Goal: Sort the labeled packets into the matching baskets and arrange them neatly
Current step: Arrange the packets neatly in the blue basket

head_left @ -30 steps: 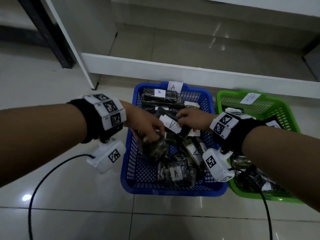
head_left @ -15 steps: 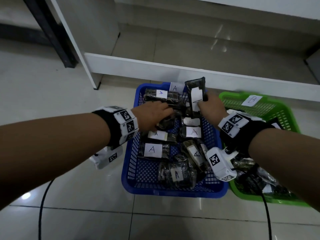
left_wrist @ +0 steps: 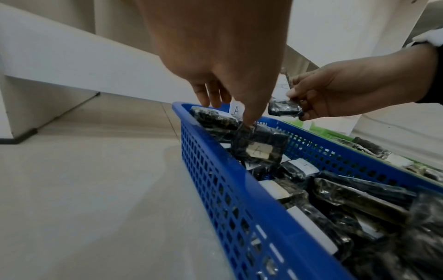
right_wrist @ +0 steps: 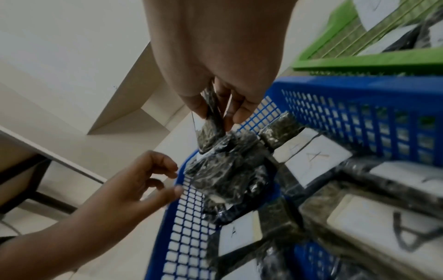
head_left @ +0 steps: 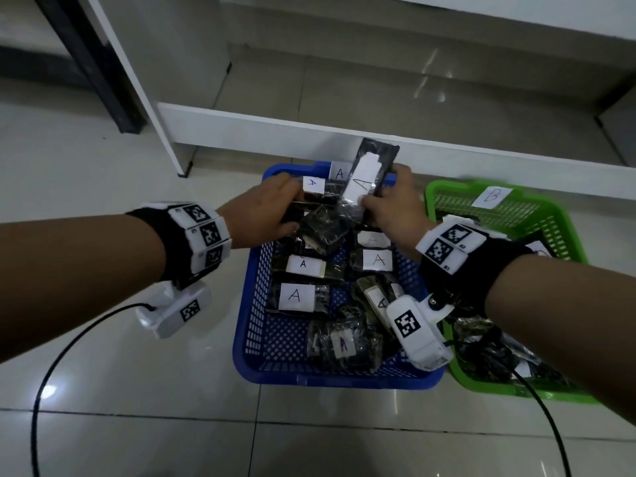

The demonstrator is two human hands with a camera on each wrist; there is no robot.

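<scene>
Since half a second ago, lifted a little higher over the far rim: the long dark plastic-wrapped packet with a white "A" label (head_left: 370, 177), now standing nearly upright. Nearest, at the front of the blue perforated plastic basket (head_left: 275, 342), lying flat with labels up, several dark wrapped packets marked "A" (head_left: 296, 297), probably so each letter can be read at a glance. Further in, pinched by its upper wrapping between thumb and forefinger of the left hand (head_left: 263, 213), a squat dark packet (left_wrist: 260, 149), tilted on the pile with the other fingers spread loosely above it, likely being turned to lie straight in a row. Just beyond, gripped at its lower end by the curled fingers and thumb of the right hand (head_left: 395, 208), the upright packet, held clear of the rest, seemingly to free room beneath. At the back wall, a white paper tag marked "A" (head_left: 339, 172). Off to the right, touching the blue one, a green plastic basket (head_left: 571, 235) tagged "B", holding more dark packets.
</scene>
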